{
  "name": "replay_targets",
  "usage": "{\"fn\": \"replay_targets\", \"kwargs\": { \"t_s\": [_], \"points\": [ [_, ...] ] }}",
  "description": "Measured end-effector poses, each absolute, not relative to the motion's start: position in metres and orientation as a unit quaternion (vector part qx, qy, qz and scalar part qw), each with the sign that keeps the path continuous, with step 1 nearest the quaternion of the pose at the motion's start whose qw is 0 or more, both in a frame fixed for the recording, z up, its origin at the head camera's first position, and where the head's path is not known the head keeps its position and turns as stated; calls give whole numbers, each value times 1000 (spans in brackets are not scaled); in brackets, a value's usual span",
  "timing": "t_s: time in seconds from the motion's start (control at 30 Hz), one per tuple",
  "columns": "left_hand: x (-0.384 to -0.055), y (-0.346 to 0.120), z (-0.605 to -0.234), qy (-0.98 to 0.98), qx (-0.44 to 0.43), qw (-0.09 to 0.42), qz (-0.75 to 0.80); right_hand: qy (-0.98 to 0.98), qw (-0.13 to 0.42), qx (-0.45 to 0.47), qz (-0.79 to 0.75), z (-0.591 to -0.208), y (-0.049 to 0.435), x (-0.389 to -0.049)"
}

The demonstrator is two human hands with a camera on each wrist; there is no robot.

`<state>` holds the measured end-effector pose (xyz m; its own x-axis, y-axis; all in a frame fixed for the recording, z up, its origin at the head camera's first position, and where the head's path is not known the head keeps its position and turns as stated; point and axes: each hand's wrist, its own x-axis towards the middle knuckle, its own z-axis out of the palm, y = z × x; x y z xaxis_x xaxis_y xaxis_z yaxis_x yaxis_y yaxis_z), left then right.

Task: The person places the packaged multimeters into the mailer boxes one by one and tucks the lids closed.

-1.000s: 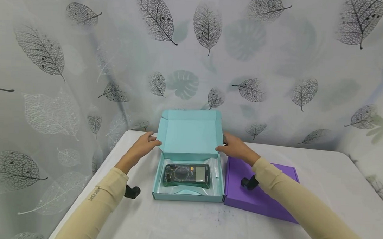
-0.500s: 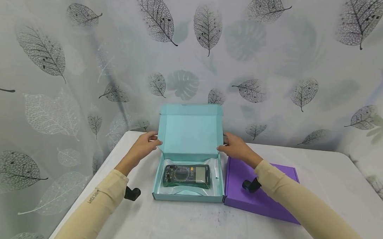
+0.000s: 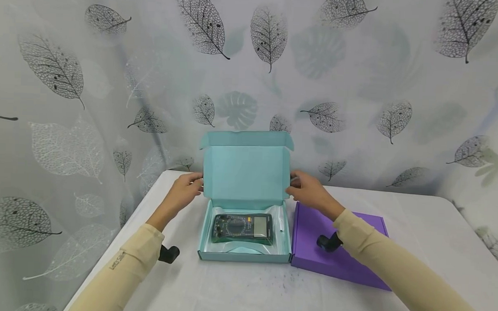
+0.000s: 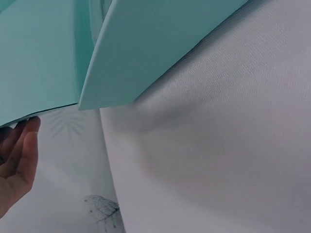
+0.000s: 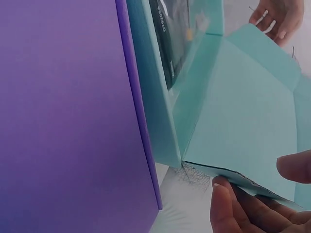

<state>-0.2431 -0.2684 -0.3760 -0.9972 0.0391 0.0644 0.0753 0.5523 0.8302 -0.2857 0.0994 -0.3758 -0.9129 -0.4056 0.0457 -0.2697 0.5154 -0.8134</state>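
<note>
A light teal cardboard box (image 3: 245, 257) is unfolded on the table, its lid (image 3: 246, 171) raised and leaning back. Inside it lies a dark digital multimeter (image 3: 243, 227) in a clear plastic bag. My left hand (image 3: 183, 190) is at the lid's left side, its fingertips touching the edge in the left wrist view; its thumb is out of sight there. At the opposite edge my right hand (image 3: 308, 192) holds the lid's side, with the thumb (image 5: 295, 167) over the inner face and the fingers beneath, as the right wrist view shows.
A closed purple box (image 3: 311, 263) lies right against the teal box, under my right forearm. The table (image 3: 236, 292) has a white cover. Behind it hangs a leaf-patterned curtain (image 3: 244, 59). A black wrist-camera mount (image 3: 168, 254) shows under my left sleeve.
The lid has tipped further back, and its top corner flaps have spread outward. My left hand has shifted slightly left, its thumb off the lid's face; my right hand has shifted slightly right.
</note>
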Motion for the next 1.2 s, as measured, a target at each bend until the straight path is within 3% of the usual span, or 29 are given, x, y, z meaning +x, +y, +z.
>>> {"fn": "replay_targets", "kwargs": {
  "t_s": [0.43,0.9,1.2],
  "points": [
    [-236,-271,-380,-895,-51,63,-439,861,47,-228,-453,-373,101,-276],
    [-231,-272,-377,-897,-43,63,-435,860,27,-243,-449,-369,102,-270],
    [-229,-274,-377,-891,-37,39,-450,852,50,-221,-472,-370,102,-269]
  ]
}}
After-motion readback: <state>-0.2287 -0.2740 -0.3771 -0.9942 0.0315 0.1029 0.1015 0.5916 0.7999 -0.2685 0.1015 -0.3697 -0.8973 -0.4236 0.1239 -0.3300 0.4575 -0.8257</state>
